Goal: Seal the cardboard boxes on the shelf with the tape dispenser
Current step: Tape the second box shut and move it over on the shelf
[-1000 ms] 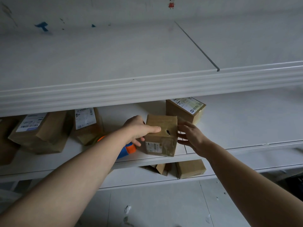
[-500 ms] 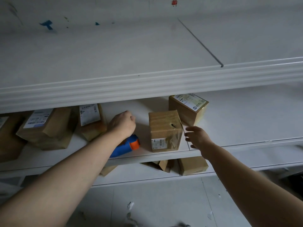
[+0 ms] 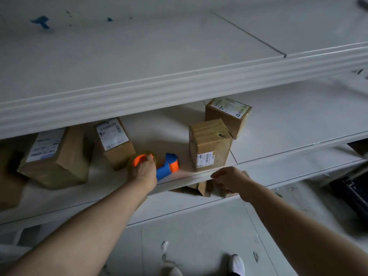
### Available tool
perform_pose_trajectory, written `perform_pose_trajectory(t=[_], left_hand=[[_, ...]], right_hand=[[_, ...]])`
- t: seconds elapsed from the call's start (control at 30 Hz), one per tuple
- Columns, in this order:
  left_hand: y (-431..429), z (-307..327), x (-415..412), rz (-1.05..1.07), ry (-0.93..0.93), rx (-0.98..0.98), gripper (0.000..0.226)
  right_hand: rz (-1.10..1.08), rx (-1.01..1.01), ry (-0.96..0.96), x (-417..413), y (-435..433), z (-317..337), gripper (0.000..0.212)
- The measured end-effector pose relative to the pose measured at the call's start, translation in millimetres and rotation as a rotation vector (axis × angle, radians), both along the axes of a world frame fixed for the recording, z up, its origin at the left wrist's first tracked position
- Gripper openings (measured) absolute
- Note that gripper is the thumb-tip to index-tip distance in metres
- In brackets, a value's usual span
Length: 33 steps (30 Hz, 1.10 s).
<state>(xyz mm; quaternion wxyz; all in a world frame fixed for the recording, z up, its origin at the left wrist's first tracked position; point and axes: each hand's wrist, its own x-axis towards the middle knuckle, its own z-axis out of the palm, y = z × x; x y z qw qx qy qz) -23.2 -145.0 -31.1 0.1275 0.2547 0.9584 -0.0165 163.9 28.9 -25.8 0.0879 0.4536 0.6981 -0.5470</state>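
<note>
The left hand (image 3: 144,171) is curled over the roll end of the tape dispenser (image 3: 166,169), which lies on the middle shelf (image 3: 278,124) between a labelled box (image 3: 115,140) and the taped box (image 3: 209,145). The right hand (image 3: 229,179) hangs loosely curled and holds nothing, just in front of the shelf's edge and below the taped box. The two hands are well apart. That grip looks awkward: it sits on the roll, not the blue handle, so a lift from here may let the dispenser swing or slip, and the cutter end could catch a finger. The taped box stands close to the shelf's front edge, and a careless sweep of either arm might knock it off. Behind it stands another box (image 3: 229,116), and a large box (image 3: 57,158) sits far left.
</note>
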Motion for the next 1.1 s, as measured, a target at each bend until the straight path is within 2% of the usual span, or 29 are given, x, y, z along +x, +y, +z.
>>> perform_pose_trajectory(t=[0.07, 0.13, 0.23, 0.3, 0.4, 0.53, 0.67, 0.77, 0.87, 0.93, 1.03, 1.1], left_hand=[[-12, -2, 2, -0.076, 0.027, 0.08, 0.041], [-25, 5, 6, -0.1, -0.03, 0.181, 0.036], [-50, 29, 13, -0.079, -0.312, 0.319, 0.036], [-66, 47, 20, -0.071, -0.55, 0.418, 0.038], [-81, 71, 42, -0.098, -0.688, 0.485, 0.04], [-90, 90, 75, -0.095, -0.714, 0.513, 0.038], [-97, 103, 106, -0.08, -0.688, 0.554, 0.047], [-97, 110, 125, -0.126, -0.589, 0.419, 0.07], [-92, 113, 137, -0.181, -0.423, 0.293, 0.081], [-88, 113, 138, -0.2, -0.369, 0.269, 0.081], [-85, 113, 128, -0.193, -0.398, 0.321, 0.075], [-83, 114, 119, -0.234, -0.386, 0.333, 0.073]], right_hand=[[0.039, -0.037, 0.001, -4, -15, 4, 0.027], [0.074, -0.03, -0.011, -6, -25, 9, 0.029], [0.145, 0.003, 0.019, -6, -36, 14, 0.028], [0.115, 0.025, 0.135, -6, -40, 16, 0.027], [0.109, -0.119, 0.297, 3, -48, 31, 0.026], [0.182, -0.355, 0.38, 28, -49, 48, 0.035], [0.255, -0.388, 0.402, 48, -46, 54, 0.039], [0.286, -0.382, 0.414, 57, -49, 61, 0.044], [0.311, -0.302, 0.431, 63, -52, 67, 0.054], [0.303, -0.297, 0.441, 64, -50, 66, 0.04], [0.232, -0.411, 0.469, 60, -44, 62, 0.015], [0.189, -0.469, 0.496, 55, -40, 60, 0.012]])
